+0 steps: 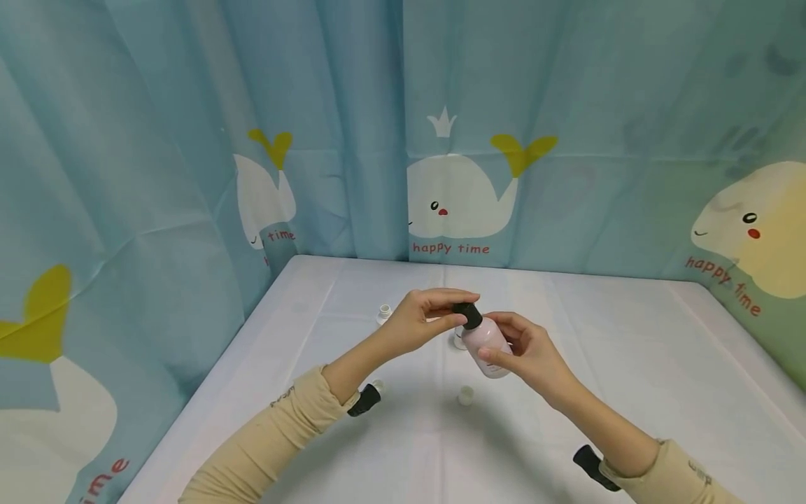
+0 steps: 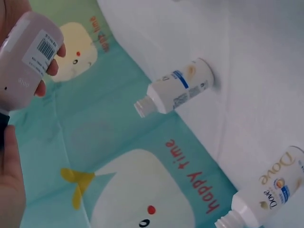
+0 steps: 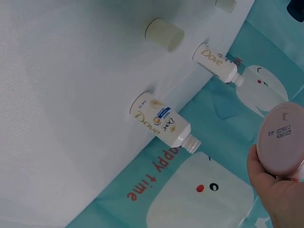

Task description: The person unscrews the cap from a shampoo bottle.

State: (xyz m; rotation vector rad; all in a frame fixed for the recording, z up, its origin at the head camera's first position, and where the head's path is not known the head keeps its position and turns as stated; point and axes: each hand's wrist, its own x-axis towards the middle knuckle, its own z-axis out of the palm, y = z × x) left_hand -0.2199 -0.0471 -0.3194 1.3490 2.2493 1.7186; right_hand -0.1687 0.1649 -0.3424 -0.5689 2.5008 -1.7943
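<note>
Above the table's (image 1: 630, 364) middle, our right hand (image 1: 529, 353) gripped the pink bottle (image 1: 488, 343) while left fingers (image 1: 434, 308) pinched its black cap (image 1: 467, 315); tilted, it risked spilling once loosened.

Your head camera looked down over the white table (image 1: 630, 364); both wrist cameras sat close, sharing the uncapped Dove bottles (image 3: 164, 126) upon it.

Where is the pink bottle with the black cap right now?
In the head view the pink bottle is above the middle of the white table, held in the right hand while the left hand grips its black cap.
</note>
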